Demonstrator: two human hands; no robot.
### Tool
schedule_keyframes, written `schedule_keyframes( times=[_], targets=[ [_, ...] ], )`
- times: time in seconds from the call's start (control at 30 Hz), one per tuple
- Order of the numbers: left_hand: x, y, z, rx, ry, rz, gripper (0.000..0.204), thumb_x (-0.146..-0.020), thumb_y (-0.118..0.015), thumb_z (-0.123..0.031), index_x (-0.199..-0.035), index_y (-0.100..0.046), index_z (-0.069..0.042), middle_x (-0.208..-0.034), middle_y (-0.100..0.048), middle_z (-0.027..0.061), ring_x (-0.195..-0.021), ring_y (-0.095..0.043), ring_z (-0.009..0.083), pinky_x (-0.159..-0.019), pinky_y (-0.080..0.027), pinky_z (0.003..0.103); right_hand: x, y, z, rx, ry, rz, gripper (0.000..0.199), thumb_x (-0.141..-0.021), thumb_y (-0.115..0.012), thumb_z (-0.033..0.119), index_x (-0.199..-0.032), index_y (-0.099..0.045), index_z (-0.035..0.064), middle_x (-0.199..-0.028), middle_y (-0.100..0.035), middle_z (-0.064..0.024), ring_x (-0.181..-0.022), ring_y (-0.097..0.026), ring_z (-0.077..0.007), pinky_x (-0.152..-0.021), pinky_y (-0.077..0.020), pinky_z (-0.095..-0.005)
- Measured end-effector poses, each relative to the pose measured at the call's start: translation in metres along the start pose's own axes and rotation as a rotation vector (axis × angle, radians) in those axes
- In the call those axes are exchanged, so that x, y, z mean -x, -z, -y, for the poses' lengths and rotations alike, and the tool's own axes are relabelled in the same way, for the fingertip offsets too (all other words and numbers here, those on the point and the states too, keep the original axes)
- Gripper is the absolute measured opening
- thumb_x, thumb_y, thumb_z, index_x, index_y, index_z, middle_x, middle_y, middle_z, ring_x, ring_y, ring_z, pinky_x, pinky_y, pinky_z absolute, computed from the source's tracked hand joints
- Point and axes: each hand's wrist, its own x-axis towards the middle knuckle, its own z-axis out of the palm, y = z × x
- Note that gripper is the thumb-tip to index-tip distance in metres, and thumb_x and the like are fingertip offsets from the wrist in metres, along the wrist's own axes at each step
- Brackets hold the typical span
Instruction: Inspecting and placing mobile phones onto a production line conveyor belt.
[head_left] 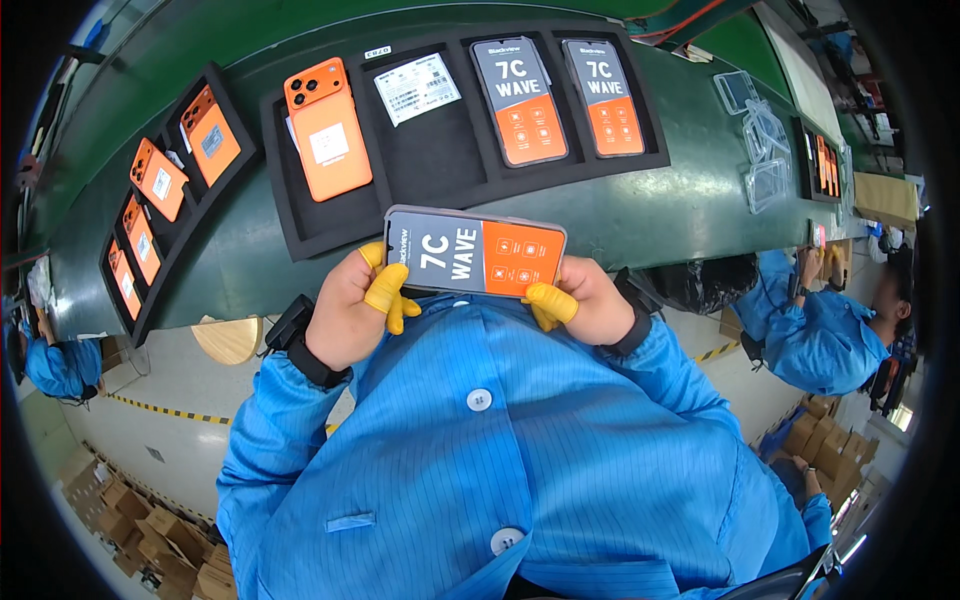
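Observation:
Between both hands, in front of my chest, is a smartphone (475, 250) turned sideways, its printed grey and orange front facing up. My left hand (355, 305) grips its left end, and my right hand (590, 300) grips the lower right corner. Yellow finger covers sit on some fingertips of each hand. Just beyond lies a black foam tray (430, 205) with four slots. Its left slot holds an orange phone (328, 130), back up. A white label sheet (417, 88) lies in the second slot. Two phones (518, 100) with grey and orange fronts fill the right slots.
At left, another black tray (190, 225) holds several orange phones (158, 180). Clear plastic cases (765, 145) are piled on the green table (690, 200) at right, beside a further tray (808, 160). A round wooden stool (228, 340) stands below the table edge. Co-workers in blue (815, 325) sit at both sides.

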Motion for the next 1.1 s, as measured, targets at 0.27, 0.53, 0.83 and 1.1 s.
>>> schedule_keyframes(
  times=[0.27, 0.53, 0.83, 1.1],
  targets=[
    [0.000, 0.009, 0.001, 0.162, -0.006, 0.062, 0.027, -0.103, -0.044, -0.021, -0.120, -0.051, -0.001, -0.101, -0.066, 0.0121, -0.075, -0.065, 0.0172, -0.073, -0.054, 0.030, -0.001, 0.002, 0.000, -0.102, -0.011, 0.036, 0.022, -0.097, -0.059, 0.021, -0.111, -0.062, 0.0036, -0.080, -0.060, 0.0017, -0.065, -0.050, -0.0052, -0.059, -0.0437, -0.0235],
    [-0.004, 0.004, -0.007, 0.110, -0.090, -0.062, 0.029, -0.102, -0.047, -0.018, -0.125, -0.049, -0.001, -0.108, -0.066, 0.0097, -0.091, -0.067, 0.0184, -0.083, -0.054, 0.029, -0.009, -0.009, 0.005, 0.091, 0.182, -0.043, 0.026, -0.097, -0.060, 0.018, -0.118, -0.059, 0.0021, -0.086, -0.063, 0.0001, -0.070, -0.056, -0.0065, -0.064, -0.0475, -0.0234],
    [-0.004, 0.023, -0.024, 0.115, -0.019, 0.092, 0.026, -0.098, -0.050, -0.006, -0.121, -0.050, 0.005, -0.104, -0.066, 0.0117, -0.086, -0.067, 0.0182, -0.081, -0.056, 0.030, -0.016, 0.006, 0.035, 0.011, -0.072, -0.024, 0.019, -0.099, -0.054, 0.021, -0.103, -0.060, 0.0029, -0.078, -0.062, -0.0016, -0.060, -0.057, -0.0074, -0.055, -0.0462, -0.0226],
    [-0.007, 0.022, -0.018, 0.251, -0.134, -0.093, 0.035, -0.102, -0.044, -0.018, -0.131, -0.046, 0.002, -0.116, -0.062, 0.0167, -0.101, -0.065, 0.0223, -0.090, -0.051, 0.033, -0.031, -0.005, 0.044, -0.256, -0.057, -0.153, 0.024, -0.100, -0.053, 0.026, -0.103, -0.060, 0.0037, -0.076, -0.064, -0.0058, -0.058, -0.061, -0.0130, -0.052, -0.0475, -0.0260]
  ],
)
